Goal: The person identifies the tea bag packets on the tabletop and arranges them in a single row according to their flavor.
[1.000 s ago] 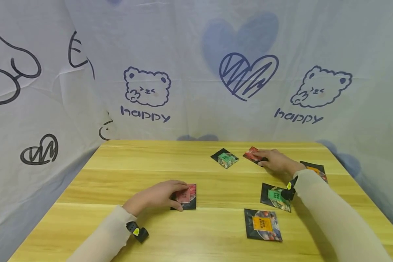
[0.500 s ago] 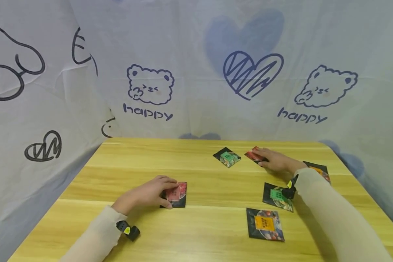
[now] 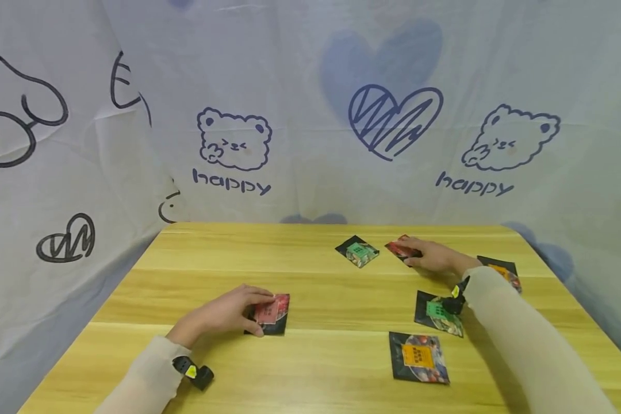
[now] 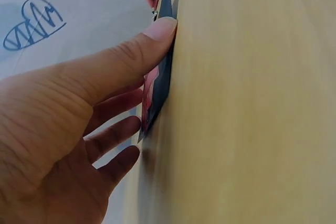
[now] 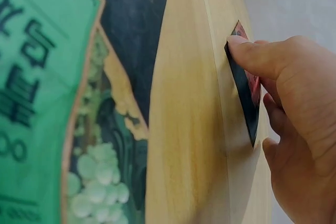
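My left hand [image 3: 227, 313] grips a flat black packet with a red label [image 3: 270, 315] at the left middle of the table. The left wrist view has the thumb [image 4: 142, 51] at that packet's black edge, with the other fingers along its opposite side. Toward the back right, my right hand [image 3: 434, 256] holds a second red-labelled black packet [image 3: 397, 248]. Its thumb [image 5: 257, 53] lies on the packet's near edge in the right wrist view, and its fingers are partly hidden beyond. The hand covers part of this packet in the head view.
On the wooden table [image 3: 186, 253] lie a green-labelled packet [image 3: 357, 251] at the back, another green-labelled packet [image 3: 437, 313] under the right wrist, and an orange-labelled packet [image 3: 419, 357] in front. A second orange-labelled packet [image 3: 502, 271] is partly behind the right sleeve. A printed cloth [image 3: 310, 115] hangs behind.
My left hand has slid its red-labelled packet leftward across the table. The right hand stays at its packet with hardly any movement, and the other packets keep their places.
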`<action>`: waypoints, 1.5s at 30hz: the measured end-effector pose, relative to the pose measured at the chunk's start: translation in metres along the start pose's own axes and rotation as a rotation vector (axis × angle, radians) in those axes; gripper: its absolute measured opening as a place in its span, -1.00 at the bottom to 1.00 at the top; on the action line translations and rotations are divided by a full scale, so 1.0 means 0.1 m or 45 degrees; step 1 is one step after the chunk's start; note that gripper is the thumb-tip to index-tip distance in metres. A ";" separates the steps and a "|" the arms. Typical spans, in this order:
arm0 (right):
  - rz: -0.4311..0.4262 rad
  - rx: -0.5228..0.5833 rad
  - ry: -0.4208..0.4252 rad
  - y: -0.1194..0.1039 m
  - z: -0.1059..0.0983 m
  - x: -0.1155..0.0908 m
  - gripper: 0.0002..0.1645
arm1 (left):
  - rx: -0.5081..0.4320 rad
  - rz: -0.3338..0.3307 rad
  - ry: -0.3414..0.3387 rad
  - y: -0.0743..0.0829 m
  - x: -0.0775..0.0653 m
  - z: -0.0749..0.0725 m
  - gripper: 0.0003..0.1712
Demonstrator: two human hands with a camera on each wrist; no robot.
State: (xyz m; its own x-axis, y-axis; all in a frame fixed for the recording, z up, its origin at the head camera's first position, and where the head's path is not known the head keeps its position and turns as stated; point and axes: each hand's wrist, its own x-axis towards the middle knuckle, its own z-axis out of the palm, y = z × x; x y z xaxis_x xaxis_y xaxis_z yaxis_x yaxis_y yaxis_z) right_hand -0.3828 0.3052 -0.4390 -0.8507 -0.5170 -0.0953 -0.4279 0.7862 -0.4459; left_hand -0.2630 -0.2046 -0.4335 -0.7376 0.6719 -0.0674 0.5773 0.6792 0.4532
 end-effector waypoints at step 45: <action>0.045 -0.025 0.239 -0.12 0.15 -0.08 -0.35 | -0.213 -0.022 0.055 -0.17 0.01 0.06 -0.16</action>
State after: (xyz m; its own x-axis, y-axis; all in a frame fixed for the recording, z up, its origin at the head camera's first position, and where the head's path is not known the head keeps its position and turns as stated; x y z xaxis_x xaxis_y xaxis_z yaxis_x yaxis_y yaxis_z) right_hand -0.3660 0.2950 -0.4464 -0.9067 -0.4178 0.0579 -0.4007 0.8103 -0.4276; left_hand -0.2712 -0.2135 -0.4465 -0.7636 0.6445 -0.0398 0.5004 0.6296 0.5943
